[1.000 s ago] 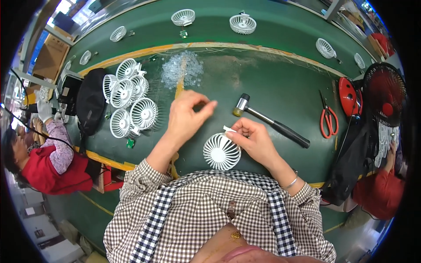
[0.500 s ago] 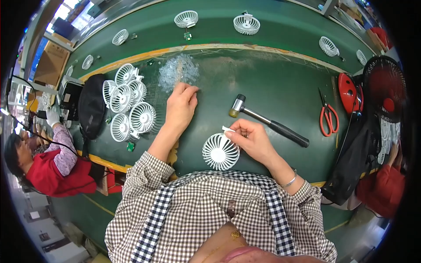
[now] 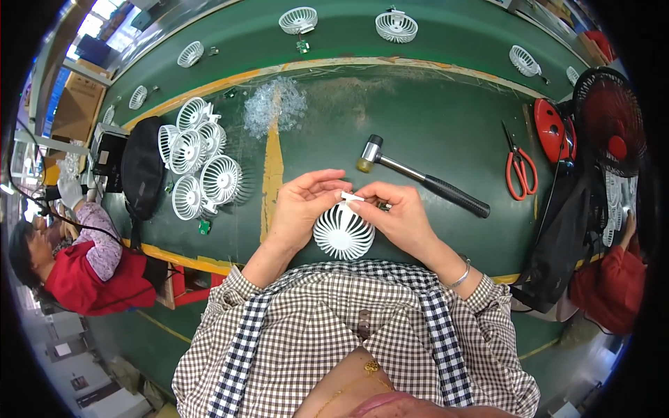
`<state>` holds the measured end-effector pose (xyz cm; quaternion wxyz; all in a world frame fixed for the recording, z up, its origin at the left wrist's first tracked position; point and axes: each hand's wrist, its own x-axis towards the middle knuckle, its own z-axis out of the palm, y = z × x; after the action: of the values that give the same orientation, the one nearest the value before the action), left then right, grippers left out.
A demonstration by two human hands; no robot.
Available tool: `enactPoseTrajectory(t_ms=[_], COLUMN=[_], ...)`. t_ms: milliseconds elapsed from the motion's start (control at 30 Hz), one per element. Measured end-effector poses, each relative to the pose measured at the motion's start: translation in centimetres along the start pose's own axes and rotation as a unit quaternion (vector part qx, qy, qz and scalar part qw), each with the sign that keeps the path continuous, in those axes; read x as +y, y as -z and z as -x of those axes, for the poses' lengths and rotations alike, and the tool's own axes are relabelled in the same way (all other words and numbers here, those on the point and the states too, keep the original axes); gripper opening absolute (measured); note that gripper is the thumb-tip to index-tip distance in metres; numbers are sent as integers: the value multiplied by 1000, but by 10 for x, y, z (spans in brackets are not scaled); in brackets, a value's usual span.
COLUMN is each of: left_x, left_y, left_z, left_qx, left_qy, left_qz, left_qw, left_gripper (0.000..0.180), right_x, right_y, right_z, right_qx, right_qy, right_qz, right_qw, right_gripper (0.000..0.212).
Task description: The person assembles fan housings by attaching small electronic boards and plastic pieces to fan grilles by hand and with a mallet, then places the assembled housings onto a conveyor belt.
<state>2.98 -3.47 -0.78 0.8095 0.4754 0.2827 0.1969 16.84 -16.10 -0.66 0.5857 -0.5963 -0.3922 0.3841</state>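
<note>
A round white slatted fan cage (image 3: 343,235) lies on the green bench right in front of me. Its small white neck points away from me, and my right hand (image 3: 401,214) pinches it between thumb and fingers. My left hand (image 3: 298,209) is closed in a pinch against the other side of that neck. Whatever small thing the left fingertips hold is hidden. Beyond my left hand lies a loose pile of small clear plastic pieces (image 3: 276,106). A mallet (image 3: 425,177) with a black grip rests just past my right hand.
Several white fan cages (image 3: 221,179) are stacked at the left, beside a green circuit board (image 3: 204,227) and a black bag (image 3: 144,167). Red-handled scissors (image 3: 517,167) and a black fan (image 3: 610,122) are at the right. More cages (image 3: 396,28) sit along the far belt. A co-worker (image 3: 90,258) sits left.
My left hand has come back from the clear pile to the fan cage's neck, meeting my right hand there. The right hand keeps its pinch. The whole view has shifted slightly.
</note>
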Motion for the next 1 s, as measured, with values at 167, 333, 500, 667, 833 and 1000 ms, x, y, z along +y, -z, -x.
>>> enactPoseTrajectory(t_ms=[167, 333, 500, 667, 833, 1000], left_x=[1, 0, 8, 9, 7, 2], left_y=[-7, -13, -14, 1, -6, 10], left_z=[3, 4, 8, 0, -7, -26], left_qx=[22, 39, 28, -47, -38, 21], left_qy=[-28, -111, -168, 33, 26, -104], left_qz=[-44, -125, -284, -16, -84, -43], left_qw=[998, 985, 943, 998, 995, 993], left_gripper=[26, 19, 13, 20, 24, 20], right_x=[2, 4, 5, 1, -11, -74], right_y=[2, 1, 1, 3, 11, 69], right_z=[2, 1, 3, 5, 4, -24], right_qx=[5, 42, 27, -14, -26, 112], right_qy=[-12, -21, -28, 39, -35, -4], right_qz=[3, -3, -33, -32, -27, 40], right_qw=[1000, 999, 999, 999, 999, 993], right_gripper=[14, 13, 14, 14, 15, 9])
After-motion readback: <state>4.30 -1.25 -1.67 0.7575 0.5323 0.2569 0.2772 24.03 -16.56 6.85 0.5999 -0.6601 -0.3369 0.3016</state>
